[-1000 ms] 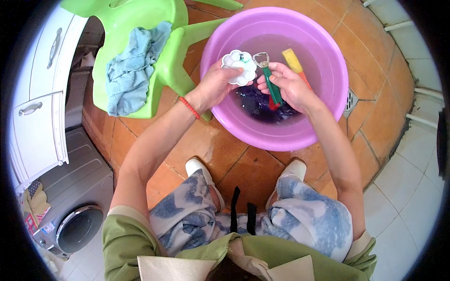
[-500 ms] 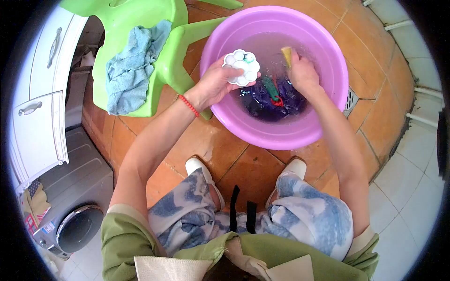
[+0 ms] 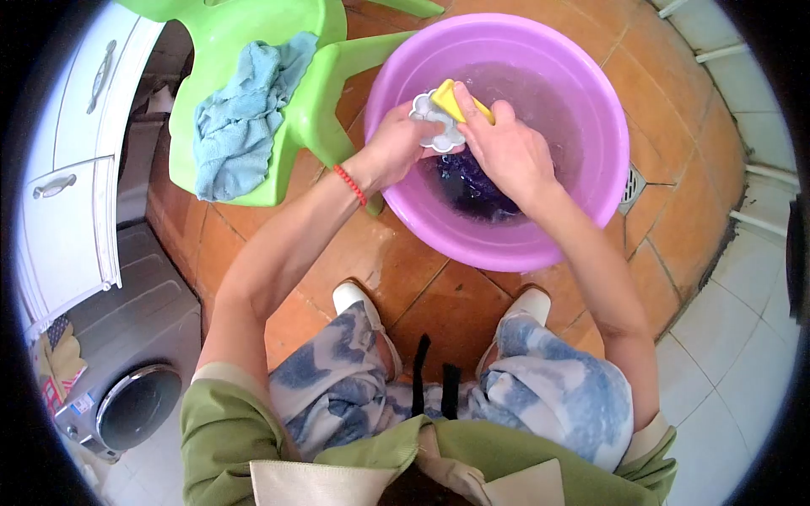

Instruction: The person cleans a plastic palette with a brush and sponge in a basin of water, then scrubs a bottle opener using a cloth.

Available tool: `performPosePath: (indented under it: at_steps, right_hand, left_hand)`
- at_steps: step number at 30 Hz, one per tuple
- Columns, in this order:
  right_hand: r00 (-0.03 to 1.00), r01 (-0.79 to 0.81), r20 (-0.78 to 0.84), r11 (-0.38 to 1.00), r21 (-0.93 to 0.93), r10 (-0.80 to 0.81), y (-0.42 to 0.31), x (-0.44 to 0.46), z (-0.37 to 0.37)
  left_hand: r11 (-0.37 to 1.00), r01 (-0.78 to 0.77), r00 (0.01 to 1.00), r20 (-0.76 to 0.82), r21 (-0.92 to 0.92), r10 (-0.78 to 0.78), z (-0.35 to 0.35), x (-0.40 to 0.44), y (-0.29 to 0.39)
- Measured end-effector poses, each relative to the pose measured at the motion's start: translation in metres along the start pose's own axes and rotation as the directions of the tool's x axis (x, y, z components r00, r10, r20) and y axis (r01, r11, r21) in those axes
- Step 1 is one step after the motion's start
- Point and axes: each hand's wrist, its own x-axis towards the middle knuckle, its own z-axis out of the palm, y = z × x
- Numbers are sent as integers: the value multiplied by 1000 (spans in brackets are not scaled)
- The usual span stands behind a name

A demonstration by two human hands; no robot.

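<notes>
Left hand (image 3: 395, 148) clamped on white scalloped dish (image 3: 449, 139), partly covering it, above purple tub (image 3: 489, 243) near its left rim. Right hand (image 3: 513, 153) grips yellow tool (image 3: 447, 99), wide end overlapping dish; contact unclear, rest hidden by hand. Dark purple item (image 3: 479, 181) in murky water (image 3: 527, 84), outline unreadable.

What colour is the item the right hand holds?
The visible part of the item in the right hand is yellow, best seen in the head view.
</notes>
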Motion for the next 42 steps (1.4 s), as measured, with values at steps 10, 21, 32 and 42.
performPosePath:
  at_steps: [10,21,32,42]
  right_hand:
    - [997,-70,28,997,-19,71,0,-5,2]
    - [983,-170,61,985,-8,171,-6,-4,5]
    - [976,-208,79,974,93,201,-24,-1,8]
    - [964,-254,106,960,119,242,-32,3,3]
  left_hand:
    - [1000,8,1000,6,-11,-8,3,1,-9]
    - [998,-15,999,-29,-53,14,8,0,-22]
    - [993,-106,987,-129,-45,100,5,5,-28]
    - [993,-111,984,-142,-48,103,8,0,-25]
